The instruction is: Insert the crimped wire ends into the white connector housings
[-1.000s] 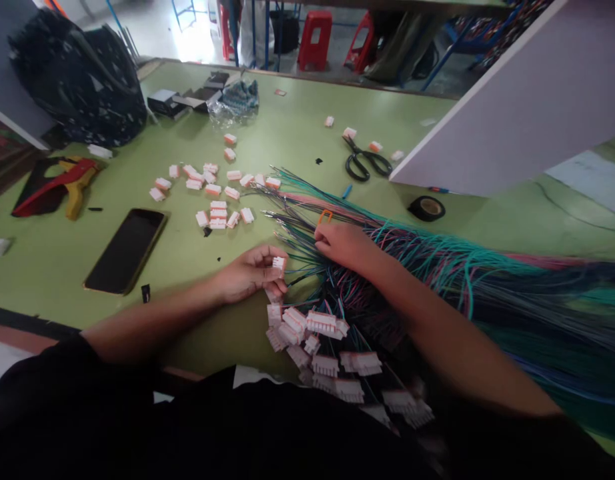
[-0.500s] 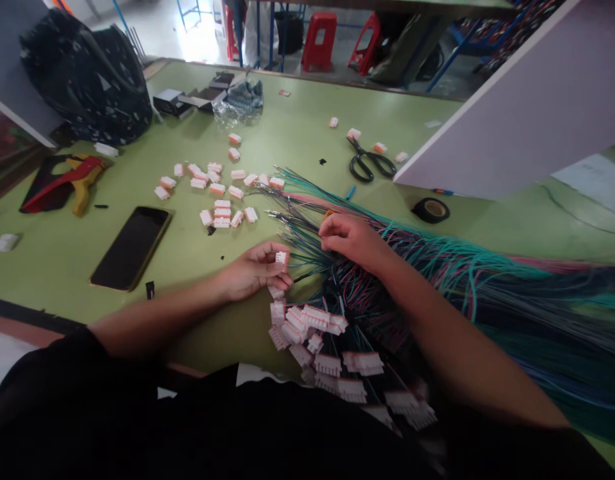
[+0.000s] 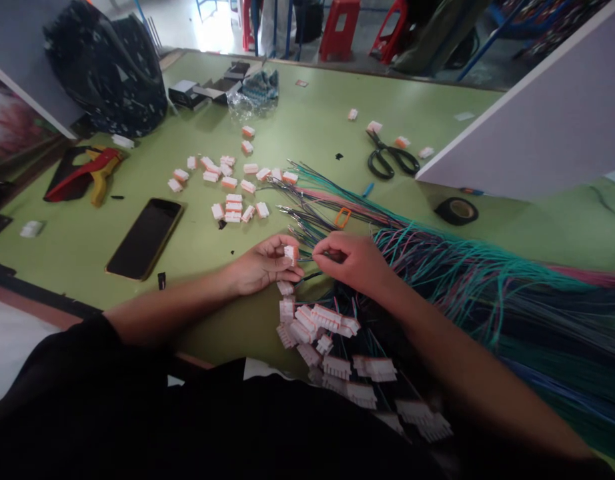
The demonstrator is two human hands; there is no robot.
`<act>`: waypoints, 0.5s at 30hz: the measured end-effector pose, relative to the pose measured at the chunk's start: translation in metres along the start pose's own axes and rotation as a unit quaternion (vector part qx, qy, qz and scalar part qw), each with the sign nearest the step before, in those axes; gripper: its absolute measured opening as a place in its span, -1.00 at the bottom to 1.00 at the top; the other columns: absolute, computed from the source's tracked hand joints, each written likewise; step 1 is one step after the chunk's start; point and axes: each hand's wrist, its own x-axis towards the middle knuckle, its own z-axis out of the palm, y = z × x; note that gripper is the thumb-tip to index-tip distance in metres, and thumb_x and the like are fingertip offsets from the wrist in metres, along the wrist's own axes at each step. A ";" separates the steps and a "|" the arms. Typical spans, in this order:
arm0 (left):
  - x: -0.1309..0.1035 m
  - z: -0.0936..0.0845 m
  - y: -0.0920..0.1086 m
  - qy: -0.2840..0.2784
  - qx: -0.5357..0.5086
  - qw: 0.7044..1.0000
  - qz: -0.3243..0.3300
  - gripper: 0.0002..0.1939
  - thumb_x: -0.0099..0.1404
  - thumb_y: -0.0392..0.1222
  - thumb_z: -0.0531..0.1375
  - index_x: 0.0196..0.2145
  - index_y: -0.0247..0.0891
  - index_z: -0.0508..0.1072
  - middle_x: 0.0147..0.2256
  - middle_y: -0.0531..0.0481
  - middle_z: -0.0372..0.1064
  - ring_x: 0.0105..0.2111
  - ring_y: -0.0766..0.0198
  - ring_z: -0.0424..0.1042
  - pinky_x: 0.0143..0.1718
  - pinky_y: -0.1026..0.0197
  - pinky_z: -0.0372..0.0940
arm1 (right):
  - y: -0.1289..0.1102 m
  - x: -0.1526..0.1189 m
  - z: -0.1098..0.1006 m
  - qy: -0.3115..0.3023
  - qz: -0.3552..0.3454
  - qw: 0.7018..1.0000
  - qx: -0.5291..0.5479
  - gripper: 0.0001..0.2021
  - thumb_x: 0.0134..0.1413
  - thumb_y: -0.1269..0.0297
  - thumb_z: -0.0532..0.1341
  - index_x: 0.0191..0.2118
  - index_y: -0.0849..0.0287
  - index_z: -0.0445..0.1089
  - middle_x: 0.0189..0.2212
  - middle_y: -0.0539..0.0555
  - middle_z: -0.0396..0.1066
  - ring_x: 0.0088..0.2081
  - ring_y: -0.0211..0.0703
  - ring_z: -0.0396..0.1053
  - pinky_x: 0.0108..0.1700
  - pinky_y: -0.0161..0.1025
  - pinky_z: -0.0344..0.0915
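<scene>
My left hand (image 3: 267,265) pinches a small white-and-orange wire connector (image 3: 290,255) between thumb and fingers. Just to its right, my right hand (image 3: 348,259) is closed in a pinch on a thin wire (image 3: 305,259), whose end points at the connector. Whether that end sits inside the connector I cannot tell. Beyond my right hand, loose wires with bare metal terminals (image 3: 287,210) fan out from a thick bundle (image 3: 437,260). Below my hands lies a heap of white connectors (image 3: 327,319) with wires attached. Several loose connectors (image 3: 233,207) are scattered on the green table.
A phone (image 3: 145,239) and red-and-yellow pliers (image 3: 95,175) lie at the left. Black scissors (image 3: 391,160) and a roll of black tape (image 3: 456,211) are at the right, near a white panel (image 3: 527,113). An orange rectangular piece (image 3: 343,217) rests by the wires. A dark bag (image 3: 107,73) stands behind.
My right hand has come down and closer to the connector, with a wire in its pinch. The orange piece is now uncovered. The whole view has shifted slightly.
</scene>
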 end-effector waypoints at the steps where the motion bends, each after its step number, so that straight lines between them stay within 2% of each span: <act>1: 0.000 0.000 0.000 -0.003 0.000 1.000 0.000 -0.70 0.05 -0.39 0.30 -0.29 -0.30 0.28 -0.51 0.09 0.42 -0.45 0.33 0.51 -0.38 0.37 0.41 | 0.000 0.000 0.001 0.000 0.004 1.000 -0.010 -0.89 -0.16 0.38 0.12 -0.57 0.19 0.37 -0.62 -0.04 0.30 -0.55 -0.35 0.15 -0.45 -0.35 0.09; 10: 0.000 0.001 0.000 -0.002 0.004 1.000 0.005 -0.68 0.01 -0.36 0.33 -0.30 -0.29 0.29 -0.50 0.10 0.43 -0.46 0.34 0.51 -0.39 0.38 0.42 | -0.002 -0.004 0.013 0.024 -0.007 0.994 -0.105 -0.88 -0.15 0.38 0.09 -0.56 0.18 0.36 -0.59 -0.01 0.32 -0.53 -0.32 0.18 -0.44 -0.34 0.08; 15: 0.000 0.001 -0.002 0.013 0.011 1.000 0.005 -0.66 0.03 -0.35 0.32 -0.26 -0.29 0.28 -0.51 0.10 0.42 -0.46 0.34 0.50 -0.42 0.36 0.41 | -0.001 -0.005 0.016 0.023 -0.030 0.995 -0.093 -0.89 -0.14 0.41 0.07 -0.55 0.16 0.31 -0.60 -0.04 0.27 -0.53 -0.33 0.15 -0.44 -0.35 0.07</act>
